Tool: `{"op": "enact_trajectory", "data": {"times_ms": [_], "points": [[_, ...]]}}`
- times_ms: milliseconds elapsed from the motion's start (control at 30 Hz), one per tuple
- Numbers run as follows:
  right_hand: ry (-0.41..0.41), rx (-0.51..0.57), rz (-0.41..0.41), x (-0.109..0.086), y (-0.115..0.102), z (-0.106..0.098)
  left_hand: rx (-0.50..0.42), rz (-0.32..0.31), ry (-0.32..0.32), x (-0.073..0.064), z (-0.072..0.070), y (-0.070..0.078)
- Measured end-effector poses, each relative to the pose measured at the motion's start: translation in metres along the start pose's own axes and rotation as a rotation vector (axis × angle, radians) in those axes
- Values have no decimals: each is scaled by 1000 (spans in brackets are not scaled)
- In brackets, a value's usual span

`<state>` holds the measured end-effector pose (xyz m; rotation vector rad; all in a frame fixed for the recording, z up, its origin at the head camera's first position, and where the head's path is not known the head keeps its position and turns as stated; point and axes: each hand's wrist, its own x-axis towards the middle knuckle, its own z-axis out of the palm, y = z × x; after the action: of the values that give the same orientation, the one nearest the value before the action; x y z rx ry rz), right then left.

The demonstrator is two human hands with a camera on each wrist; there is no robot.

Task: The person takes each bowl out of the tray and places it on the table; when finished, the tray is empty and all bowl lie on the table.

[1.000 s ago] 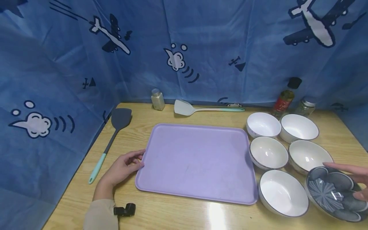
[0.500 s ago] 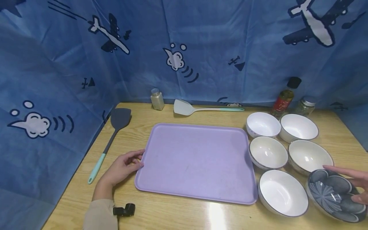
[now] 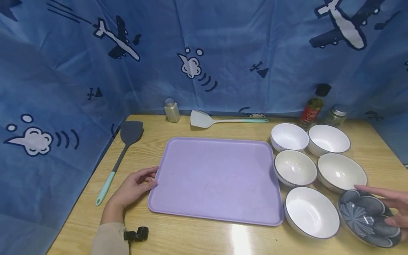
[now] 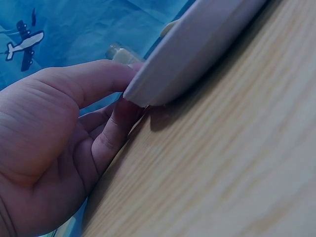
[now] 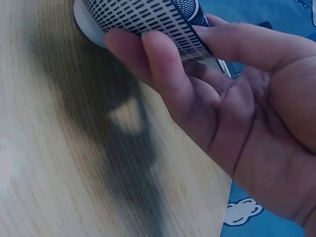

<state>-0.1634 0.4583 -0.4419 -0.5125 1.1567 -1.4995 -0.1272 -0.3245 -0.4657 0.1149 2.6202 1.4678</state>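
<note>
At the left edge of the lilac tray [image 3: 210, 177], my left hand [image 3: 132, 187] pinches the rim. In the left wrist view the thumb lies on the tray's edge [image 4: 197, 47] and the other fingers reach under it. My right hand [image 3: 396, 209], partly cut off by the head view's right border, grips a bowl with a grey petal pattern inside [image 3: 366, 216]. From the right wrist, this bowl's outside [image 5: 143, 22] shows dark dashes on white, with the thumb at the rim and curled fingers against the wall. Several white bowls with thin dark rims [image 3: 311, 212] stand between tray and right hand.
A dark turner [image 3: 131, 132] with a mint handle lies far left. Behind the tray are a pale turner [image 3: 202, 119] and a small shaker [image 3: 172, 111]. A red-labelled bottle [image 3: 310, 110] and a glass jar [image 3: 337, 116] stand back right, before a blue curtain [image 3: 223, 53].
The head view has shifted slightly. My right hand and the petal-patterned bowl have moved a little left and down, and the bowl's tilt differs slightly. My left hand stays at the tray's edge.
</note>
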Motion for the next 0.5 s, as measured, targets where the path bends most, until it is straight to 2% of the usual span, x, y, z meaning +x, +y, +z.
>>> {"op": "enact_trajectory", "data": {"times_ms": [200,500], "points": [[27,37,31,-2,5,-3,2,21,1,1,-1,-2],[12,47,-17,1,10,-1,-21,-14,-3,-1,-1,-2]]}}
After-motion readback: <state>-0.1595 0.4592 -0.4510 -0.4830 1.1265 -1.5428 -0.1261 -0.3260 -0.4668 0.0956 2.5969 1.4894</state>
